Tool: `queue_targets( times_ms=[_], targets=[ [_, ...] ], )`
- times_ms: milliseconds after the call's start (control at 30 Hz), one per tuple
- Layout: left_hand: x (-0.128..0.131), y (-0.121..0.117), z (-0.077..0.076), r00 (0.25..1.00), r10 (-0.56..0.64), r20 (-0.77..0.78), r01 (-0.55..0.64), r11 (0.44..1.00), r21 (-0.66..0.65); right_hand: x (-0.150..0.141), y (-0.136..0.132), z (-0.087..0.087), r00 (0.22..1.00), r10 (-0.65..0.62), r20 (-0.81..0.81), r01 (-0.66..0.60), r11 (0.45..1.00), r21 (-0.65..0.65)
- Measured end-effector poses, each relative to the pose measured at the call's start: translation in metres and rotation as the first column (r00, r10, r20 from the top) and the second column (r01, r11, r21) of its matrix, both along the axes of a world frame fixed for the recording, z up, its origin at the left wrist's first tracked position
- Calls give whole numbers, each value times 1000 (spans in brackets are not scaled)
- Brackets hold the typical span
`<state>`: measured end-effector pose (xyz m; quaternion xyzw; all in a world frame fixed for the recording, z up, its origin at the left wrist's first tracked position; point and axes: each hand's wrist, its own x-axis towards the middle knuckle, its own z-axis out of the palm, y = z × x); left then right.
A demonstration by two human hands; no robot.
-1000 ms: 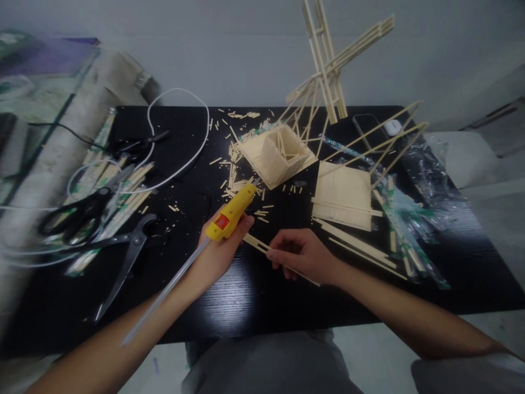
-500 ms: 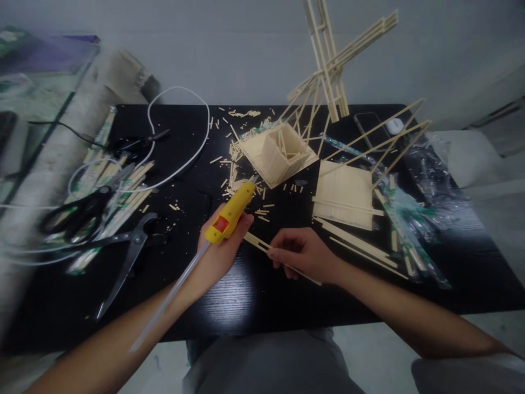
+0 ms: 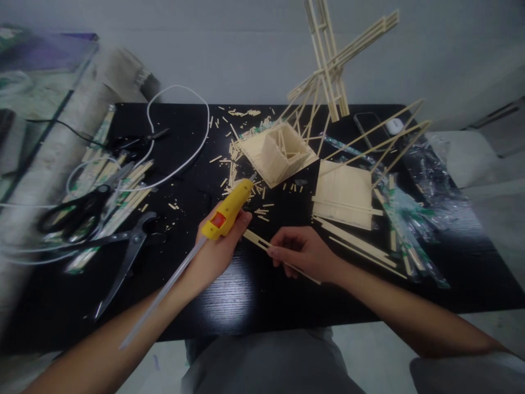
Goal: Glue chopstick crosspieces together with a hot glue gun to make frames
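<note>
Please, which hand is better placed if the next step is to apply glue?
Probably the left hand: it holds the yellow glue gun, while the right hand pinches thin sticks.

Left hand (image 3: 219,249) curled tight, left forearm (image 3: 176,300) slanting up from eight o'clock, and the right hand (image 3: 301,251), fine pinch, right forearm (image 3: 394,306) in from four!

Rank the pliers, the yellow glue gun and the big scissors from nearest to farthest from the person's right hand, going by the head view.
From the right hand:
1. Yellow glue gun: to its left, held in the left hand.
2. Pliers: farther left, on the black table.
3. Big scissors: farthest left, past the pliers.
</note>
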<state>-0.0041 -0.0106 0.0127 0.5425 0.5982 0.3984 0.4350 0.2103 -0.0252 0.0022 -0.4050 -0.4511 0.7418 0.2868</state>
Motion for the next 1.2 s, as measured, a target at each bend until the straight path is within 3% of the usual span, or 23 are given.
queue_targets(
  times_ms=[767,1200],
  targets=[
    [-1,-1,-2,996,-10,-89,16,997,73,1,0,-3,1000,2,23,-2,1000,2],
    [-2,-1,0,997,-14,-79,17,999,31,2,0,-2,1000,-8,23,8,1000,-8]
  ],
)
